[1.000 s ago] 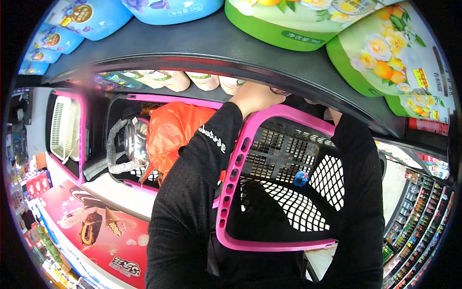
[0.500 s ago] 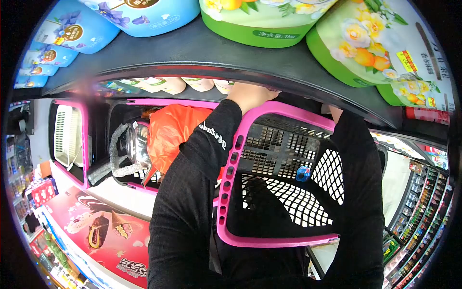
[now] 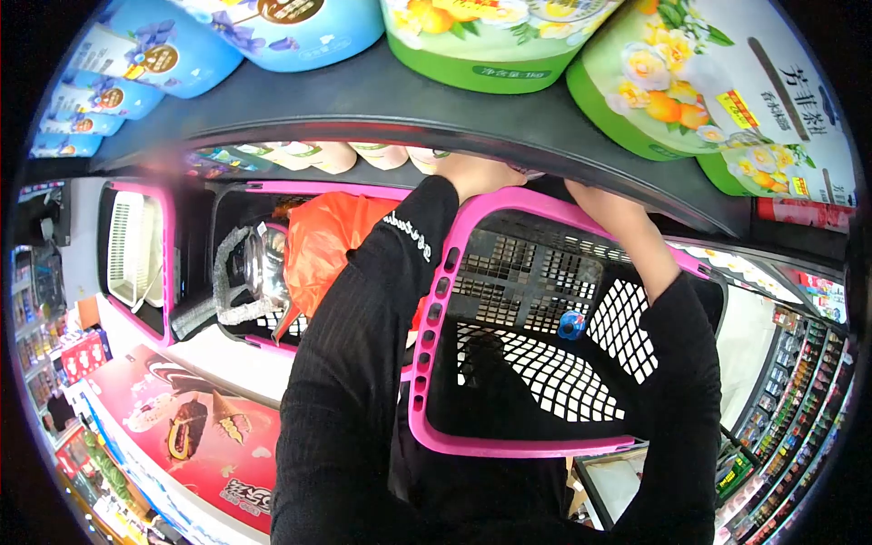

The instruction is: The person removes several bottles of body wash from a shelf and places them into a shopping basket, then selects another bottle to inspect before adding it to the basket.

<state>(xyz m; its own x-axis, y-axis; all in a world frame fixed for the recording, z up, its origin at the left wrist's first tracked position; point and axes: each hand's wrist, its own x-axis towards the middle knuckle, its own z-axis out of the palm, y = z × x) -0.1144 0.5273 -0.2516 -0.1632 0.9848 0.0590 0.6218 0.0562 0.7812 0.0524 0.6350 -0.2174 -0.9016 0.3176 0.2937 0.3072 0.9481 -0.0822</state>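
Observation:
My left hand (image 3: 481, 176) reaches in beneath the front edge of the black shelf (image 3: 363, 109), at the upper rim of the pink-rimmed black basket (image 3: 451, 245). Its fingers are hidden by the shelf. To its right, my right hand (image 3: 592, 198) also goes under the shelf edge, with bare wrist and forearm crossing the basket's rim. Those fingers are out of sight too, so what either hand holds cannot be seen. Inside the basket lies a small round blue item (image 3: 571, 325). Pale rounded packages (image 3: 377, 156) show under the shelf beside my left hand.
Green floral bags (image 3: 504, 45) and blue bags (image 3: 309, 36) stand on the shelf above. Left of my arm, another basket holds an orange-red plastic bag (image 3: 331, 241) and a clear-wrapped item (image 3: 265, 268). A red ice-cream-printed surface (image 3: 195, 427) is lower left; stocked shelves (image 3: 799, 400) line the right.
My right hand has moved further under the shelf, and more bare forearm shows beyond the sleeve. My left hand stays in nearly the same place. The view has shifted slightly.

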